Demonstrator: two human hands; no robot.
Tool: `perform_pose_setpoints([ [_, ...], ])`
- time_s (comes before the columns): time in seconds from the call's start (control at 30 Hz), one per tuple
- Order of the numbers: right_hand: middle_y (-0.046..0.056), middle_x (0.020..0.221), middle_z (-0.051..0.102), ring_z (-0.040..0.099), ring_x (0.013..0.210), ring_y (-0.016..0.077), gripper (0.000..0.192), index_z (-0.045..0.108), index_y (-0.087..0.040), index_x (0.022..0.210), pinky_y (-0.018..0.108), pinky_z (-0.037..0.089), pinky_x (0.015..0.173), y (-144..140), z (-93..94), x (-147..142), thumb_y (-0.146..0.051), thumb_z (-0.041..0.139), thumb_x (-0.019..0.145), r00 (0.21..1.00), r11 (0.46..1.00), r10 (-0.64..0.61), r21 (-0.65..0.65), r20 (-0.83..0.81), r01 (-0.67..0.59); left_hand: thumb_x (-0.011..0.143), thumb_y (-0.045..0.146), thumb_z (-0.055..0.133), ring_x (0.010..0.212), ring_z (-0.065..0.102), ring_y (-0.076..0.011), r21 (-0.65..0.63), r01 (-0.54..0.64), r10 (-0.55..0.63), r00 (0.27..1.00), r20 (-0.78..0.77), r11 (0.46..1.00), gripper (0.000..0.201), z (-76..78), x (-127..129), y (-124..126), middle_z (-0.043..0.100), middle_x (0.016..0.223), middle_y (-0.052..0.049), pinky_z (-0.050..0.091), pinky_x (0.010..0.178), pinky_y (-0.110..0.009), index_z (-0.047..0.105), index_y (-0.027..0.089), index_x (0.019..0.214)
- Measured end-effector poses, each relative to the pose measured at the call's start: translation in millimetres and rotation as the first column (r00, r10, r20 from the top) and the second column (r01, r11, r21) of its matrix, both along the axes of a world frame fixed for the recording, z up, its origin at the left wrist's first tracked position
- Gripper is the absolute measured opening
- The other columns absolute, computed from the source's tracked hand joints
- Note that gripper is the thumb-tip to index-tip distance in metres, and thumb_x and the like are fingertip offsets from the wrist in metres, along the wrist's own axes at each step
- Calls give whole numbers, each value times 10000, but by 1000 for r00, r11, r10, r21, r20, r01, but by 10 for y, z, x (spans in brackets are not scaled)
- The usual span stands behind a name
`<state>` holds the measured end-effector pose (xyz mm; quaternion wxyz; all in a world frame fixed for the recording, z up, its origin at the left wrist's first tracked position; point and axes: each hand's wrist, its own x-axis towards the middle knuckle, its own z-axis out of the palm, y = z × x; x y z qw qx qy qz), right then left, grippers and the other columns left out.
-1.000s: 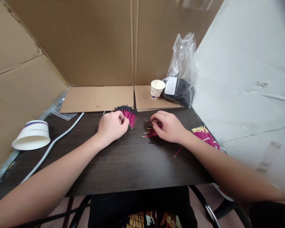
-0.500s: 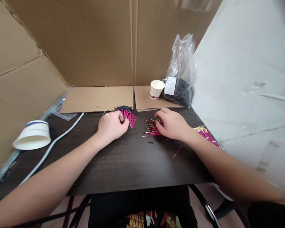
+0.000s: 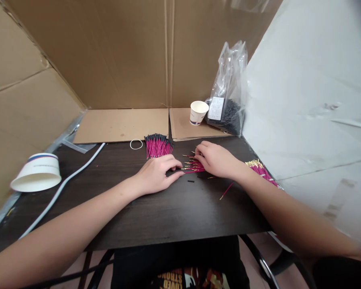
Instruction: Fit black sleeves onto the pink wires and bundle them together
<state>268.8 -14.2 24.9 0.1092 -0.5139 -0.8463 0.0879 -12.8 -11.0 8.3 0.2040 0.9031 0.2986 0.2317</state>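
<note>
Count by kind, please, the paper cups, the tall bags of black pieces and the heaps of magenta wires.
White paper cups: 2
Tall clear plastic bag of black pieces: 1
Black-tipped magenta wire heap: 1
Gold-tipped magenta wire heaps: 2
Total: 6

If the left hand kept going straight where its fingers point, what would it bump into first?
The left hand would probably meet the gold-tipped pink wires first. They're right by its fingertips, though whether they already touch is hard to tell.
</note>
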Motion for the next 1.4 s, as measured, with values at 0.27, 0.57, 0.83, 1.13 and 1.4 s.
perform_pose_setpoints([
  [0.27, 151, 1054, 709, 662, 931, 277, 118, 638, -177, 1014, 387, 491, 824, -13, -27, -28, -179, 561, 1104, 998, 999, 32, 2, 46, -32, 1083, 332, 683, 892, 744, -207, -45, 14, -13, 1000, 25, 999, 193, 2, -9, 23, 779, 1041, -71, 607, 846, -372, 834, 212, 1077],
  [0.57, 74, 999, 758, 686, 853, 222, 130, 631, -215, 1155, 367, 534, 803, -27, 18, -87, -182, 527, 1085, 895, 993, 66, 117, -441, -15, 1110, 311, 650, 977, 756, -215, -75, 129, -125, 991, 53, 989, 250, 81, 42, -108, 770, 1184, -97, 631, 898, -380, 841, 239, 1255],
  [0.83, 97, 1029, 806, 739, 935, 252, 205, 767, -221, 1067, 428, 592, 876, -76, -9, -189, -248, 568, 1109, 851, 976, 175, 199, -494, -85, 1088, 299, 699, 831, 728, -171, -50, 143, -143, 990, -9, 989, 192, 28, 117, -214, 765, 1114, -48, 577, 756, -318, 889, 280, 1105],
  [1.13, 54, 899, 720, 620, 756, 196, 107, 676, -214, 1028, 357, 513, 747, -105, -30, -215, -225, 583, 1080, 851, 982, 141, 183, -505, -55, 1022, 189, 655, 769, 665, -165, -93, 142, -142, 990, 4, 985, 127, 35, 147, -260, 732, 1029, -61, 533, 696, -306, 782, 191, 1020],
  [1.4, 33, 827, 678, 587, 713, 190, 121, 669, -221, 972, 355, 486, 692, -157, 50, -182, -252, 610, 1074, 779, 962, 141, 270, -611, 38, 1026, 254, 688, 627, 492, -103, -306, -191, 300, 880, 367, 933, 103, 50, 121, -70, 669, 903, -40, 419, 583, -258, 703, 170, 968],
])
